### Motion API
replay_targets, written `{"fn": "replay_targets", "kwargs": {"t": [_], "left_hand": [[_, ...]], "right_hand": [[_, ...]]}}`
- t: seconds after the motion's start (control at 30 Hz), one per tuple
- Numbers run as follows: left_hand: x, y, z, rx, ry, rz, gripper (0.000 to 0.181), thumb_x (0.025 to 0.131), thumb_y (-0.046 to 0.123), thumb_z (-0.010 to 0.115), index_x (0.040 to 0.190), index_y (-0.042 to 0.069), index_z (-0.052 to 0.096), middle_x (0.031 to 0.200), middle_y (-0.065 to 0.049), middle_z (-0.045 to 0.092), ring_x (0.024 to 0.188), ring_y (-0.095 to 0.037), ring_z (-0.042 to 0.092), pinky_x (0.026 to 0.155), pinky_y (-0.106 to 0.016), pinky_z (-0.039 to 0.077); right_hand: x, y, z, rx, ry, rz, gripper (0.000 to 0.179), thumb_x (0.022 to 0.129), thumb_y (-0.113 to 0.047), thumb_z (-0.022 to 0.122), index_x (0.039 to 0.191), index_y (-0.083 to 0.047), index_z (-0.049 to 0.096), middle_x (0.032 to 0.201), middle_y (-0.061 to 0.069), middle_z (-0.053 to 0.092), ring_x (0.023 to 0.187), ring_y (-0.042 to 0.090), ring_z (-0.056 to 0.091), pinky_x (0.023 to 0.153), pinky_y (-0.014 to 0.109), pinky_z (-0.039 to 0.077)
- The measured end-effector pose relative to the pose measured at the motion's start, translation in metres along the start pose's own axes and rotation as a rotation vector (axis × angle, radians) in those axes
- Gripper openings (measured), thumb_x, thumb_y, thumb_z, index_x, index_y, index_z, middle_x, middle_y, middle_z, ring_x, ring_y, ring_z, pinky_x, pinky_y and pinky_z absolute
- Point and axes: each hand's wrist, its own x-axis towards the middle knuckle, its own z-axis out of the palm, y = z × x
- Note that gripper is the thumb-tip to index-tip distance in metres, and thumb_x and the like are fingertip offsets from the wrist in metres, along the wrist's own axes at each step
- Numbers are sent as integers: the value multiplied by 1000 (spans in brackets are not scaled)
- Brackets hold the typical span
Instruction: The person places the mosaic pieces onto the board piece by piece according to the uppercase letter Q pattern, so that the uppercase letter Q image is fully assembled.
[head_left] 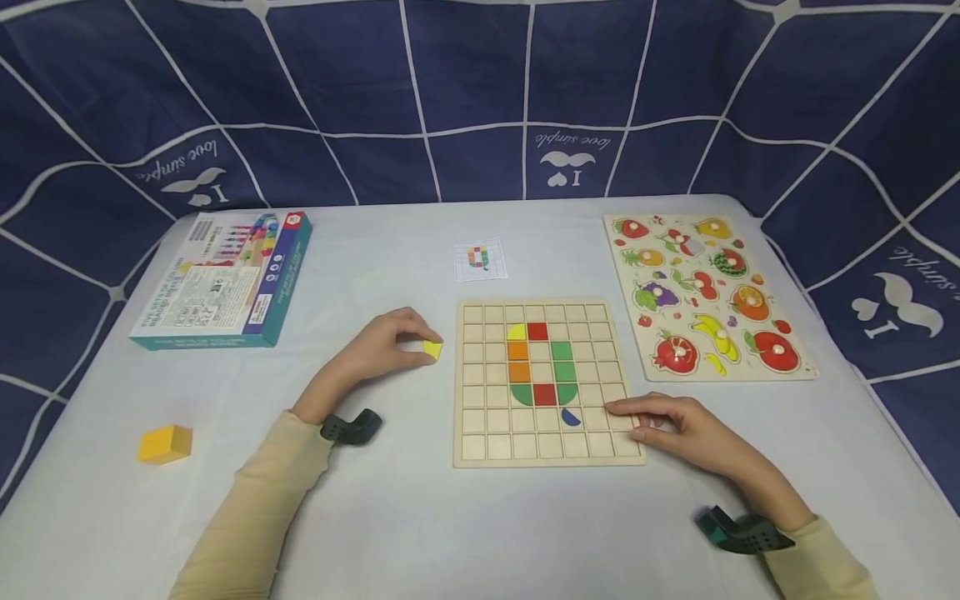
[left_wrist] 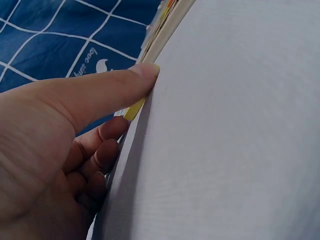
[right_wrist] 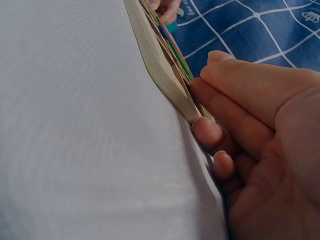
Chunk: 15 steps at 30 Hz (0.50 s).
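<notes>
My left hand pinches a small yellow piece between thumb and fingers, just left of the wooden grid board. In the left wrist view, the yellow piece shows as a thin edge under the thumb. On the board, red squares, orange squares, green squares, rounded green pieces and a yellow quarter-round form a ring. A blue half-round piece lies tilted below it. My right hand rests at the board's lower right edge, index finger on top.
A picture card lies behind the board. To the right is a fruit peg puzzle; at the far left lies a flat box. A yellow-orange block stands near the left front. White cloth covers the table.
</notes>
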Motion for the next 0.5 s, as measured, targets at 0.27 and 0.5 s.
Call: {"fn": "replay_targets", "kwargs": {"t": [0.27,0.5], "left_hand": [[-1,8,2,18,12,-18,25,73,9,81,93,12,67,93,3,61,88,-15,54,84,-35,44],[0,13,0,24,1,-13,19,73,8,80,86,13,67,80,5,61,77,-15,53,79,-35,43]], "right_hand": [[0,1,0,6,-2,-13,36,83,0,69,118,-7,65,112,4,64,79,11,51,67,23,42],[-1,3,0,2,-2,-20,37,82,1,69,118,-6,65,113,4,64,80,11,51,67,22,41]]}}
